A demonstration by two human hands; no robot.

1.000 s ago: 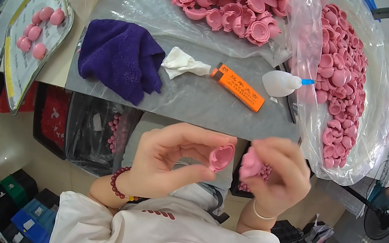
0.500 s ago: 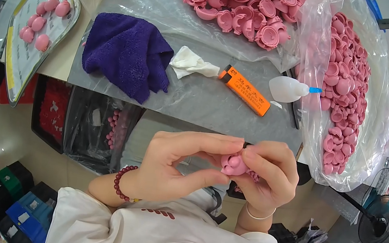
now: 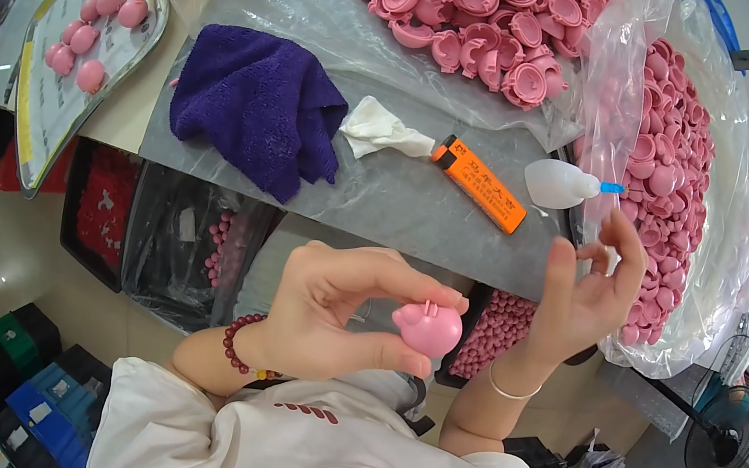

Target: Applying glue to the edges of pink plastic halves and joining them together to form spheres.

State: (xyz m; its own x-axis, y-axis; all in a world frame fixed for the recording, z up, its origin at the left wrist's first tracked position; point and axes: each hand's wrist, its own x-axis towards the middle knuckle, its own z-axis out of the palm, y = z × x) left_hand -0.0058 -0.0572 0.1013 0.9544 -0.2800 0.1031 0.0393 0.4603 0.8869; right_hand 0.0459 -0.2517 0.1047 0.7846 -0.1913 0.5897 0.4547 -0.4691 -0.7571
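Observation:
My left hand pinches a small round pink toy piece between thumb and fingertips, above my lap. The piece has little bumps on one side and a small ridged part on top. My right hand is raised at the table's right front edge, empty, its fingers apart and bent. Its fingertips are just below the blue nozzle of a white squeeze bottle, which lies on its side. Close by is a flat orange bar with a black end. A crumpled white tissue lies beside it.
A purple cloth lies on the grey table. Pink half shells are heaped on plastic at the back, with more in a clear bag at right. Several pink balls rest on a board at left. Below are bins of small pink parts.
My right hand has let go of the pink piece and moved right and up toward the bottle, its fingers spreading. My left hand keeps the piece, which has turned and shows more fully.

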